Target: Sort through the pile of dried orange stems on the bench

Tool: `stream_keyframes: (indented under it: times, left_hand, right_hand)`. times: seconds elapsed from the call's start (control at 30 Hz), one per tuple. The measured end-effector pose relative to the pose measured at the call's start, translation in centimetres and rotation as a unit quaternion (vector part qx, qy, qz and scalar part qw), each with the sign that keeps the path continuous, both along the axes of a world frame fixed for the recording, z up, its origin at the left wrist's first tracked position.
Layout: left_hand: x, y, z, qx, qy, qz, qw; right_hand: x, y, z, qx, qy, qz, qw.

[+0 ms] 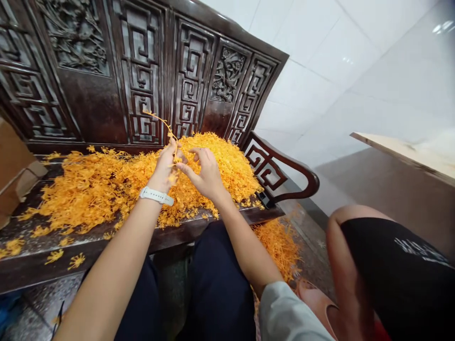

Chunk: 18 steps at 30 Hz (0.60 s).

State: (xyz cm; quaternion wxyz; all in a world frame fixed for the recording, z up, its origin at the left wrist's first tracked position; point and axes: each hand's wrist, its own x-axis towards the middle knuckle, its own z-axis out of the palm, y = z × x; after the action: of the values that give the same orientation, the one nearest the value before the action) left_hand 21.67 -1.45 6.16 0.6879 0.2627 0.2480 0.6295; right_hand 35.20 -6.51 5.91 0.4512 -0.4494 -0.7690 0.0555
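Observation:
My left hand (166,163), with a pale watch strap at its wrist, is closed round a thin orange artificial flower stem (164,123). The stem curves up and to the left above the fingers, with small buds along it. Just to the right is my right hand (206,173), its thumb stretched toward the left hand and apart from its bent fingers. Small orange pieces show near the thumb tip; whether it touches them I cannot tell. Below and around both hands spreads a big heap of orange plastic blossoms (227,163).
The heap lies on a dark carved wooden bench with a curled armrest (298,177). A cardboard box (14,166) stands at the left end. More orange stems (279,246) lie on the floor. Another person's leg (355,265) is at the right, below a pale board (408,151).

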Motion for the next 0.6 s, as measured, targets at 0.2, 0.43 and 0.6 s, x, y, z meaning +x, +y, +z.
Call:
stream_keyframes:
  times: [0.2, 0.43, 0.6]
  left_hand:
    - [0.0, -0.7, -0.5, 0.000, 0.044, 0.074, 0.996]
    - [-0.4, -1.6, -0.7, 0.045, 0.098, 0.028, 0.994]
    - [-0.3, -1.9, -0.7, 0.076, 0.120, 0.054, 0.988]
  right_hand:
    - [-0.6, -0.3, -0.5, 0.035, -0.017, -0.040, 0.998]
    - [-1.6, 1.5, -1.8, -0.022, 0.096, 0.013, 0.995]
    - [-1.4, 2.3, -2.2, -0.050, 0.162, 0.026, 0.985]
